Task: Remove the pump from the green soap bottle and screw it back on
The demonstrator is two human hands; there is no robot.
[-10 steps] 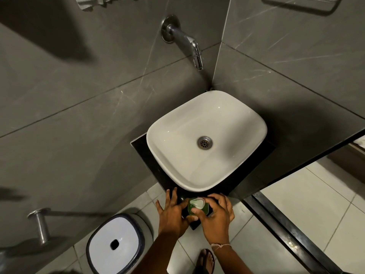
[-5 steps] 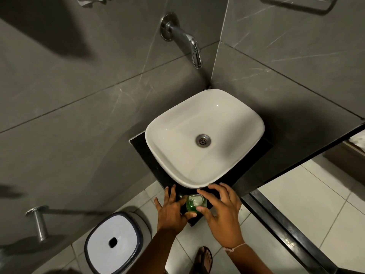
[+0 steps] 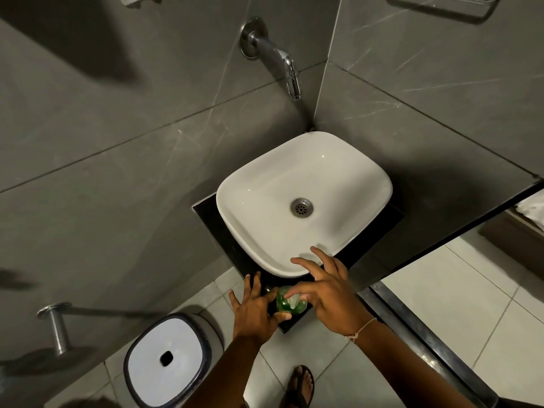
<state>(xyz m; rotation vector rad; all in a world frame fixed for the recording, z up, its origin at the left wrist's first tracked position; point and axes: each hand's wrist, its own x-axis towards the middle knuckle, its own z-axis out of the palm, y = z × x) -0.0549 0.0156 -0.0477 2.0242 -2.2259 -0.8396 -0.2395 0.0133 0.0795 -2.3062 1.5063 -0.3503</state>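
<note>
Below the sink [image 3: 294,178], our left hand [image 3: 255,312] steadies the green soap bottle [image 3: 290,301]; right hand [image 3: 329,287] fingertips pinch the pump [image 3: 292,298]. We judge short, level twists best.

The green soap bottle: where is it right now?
Low centre of the head view, the green soap bottle stands on the black counter before the white sink, between both hands.

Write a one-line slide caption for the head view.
Left hand steadies green soap bottle while right hand grips its pump beside the sink.
</note>
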